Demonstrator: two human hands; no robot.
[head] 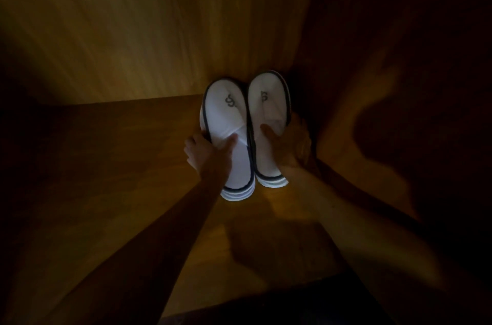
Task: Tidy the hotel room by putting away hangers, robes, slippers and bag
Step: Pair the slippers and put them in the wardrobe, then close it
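1. Two white slippers with dark trim are lying side by side on a wooden shelf (111, 165) inside a dim wooden compartment, close to its back right corner.
2. The left slipper (226, 117) and the right slipper (269, 101) are touching along their inner edges, with toes pointing toward the back panel (159, 31) and heels toward the person.
3. Each slipper is showing a dark logo on its upper.
4. The left hand (206, 149) is gripping the left slipper at its middle: the thumb is pressing on top at the opening of the upper, while the fingers (190, 150) are curling round the outer edge.
5. The right hand (290, 142) is gripping the right slipper in the same manner: the thumb is resting on the insole at the opening, and the rest of the hand is wrapping the outer edge, next to the right side wall (386, 58).
6. Both forearms are reaching in from the lower edge of the view.
7. Whether the soles are sitting fully on the shelf cannot be determined in this lighting.
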